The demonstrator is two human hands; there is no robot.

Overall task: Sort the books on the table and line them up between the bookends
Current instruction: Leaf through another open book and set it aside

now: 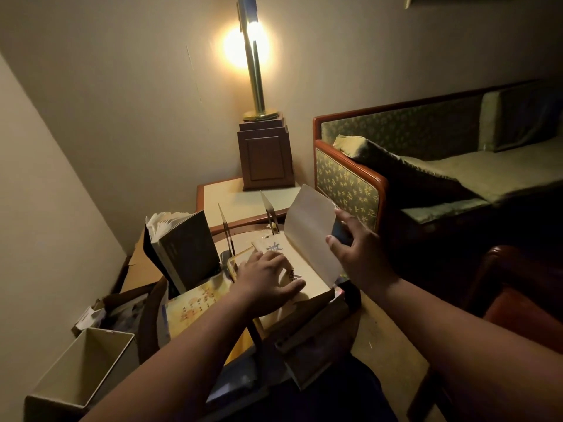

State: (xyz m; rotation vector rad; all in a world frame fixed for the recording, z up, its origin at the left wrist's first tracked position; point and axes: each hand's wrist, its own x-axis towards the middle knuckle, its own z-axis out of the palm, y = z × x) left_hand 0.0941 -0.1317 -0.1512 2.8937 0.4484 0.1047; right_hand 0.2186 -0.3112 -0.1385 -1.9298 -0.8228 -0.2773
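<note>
Dim lamplit corner, round table (307, 376) crowded with books: dark paperback (185, 248) stood upright at far left, yellow-covered book (195, 303) lying flat nearer, two thin metal bookends (227, 229) upright at the far edge, just beyond the hands. Left hand (268, 281) lay spread, palm down, pressing the pages of an open book (307, 269); right hand (362, 254) pinched its raised cover (307, 229) between thumb and fingers. Bookends stood directly beyond this book, its spine running near-to-far, left hand nearer them.

Living room, sofa (426, 166), lamp (254, 56), side table (219, 196)
</note>
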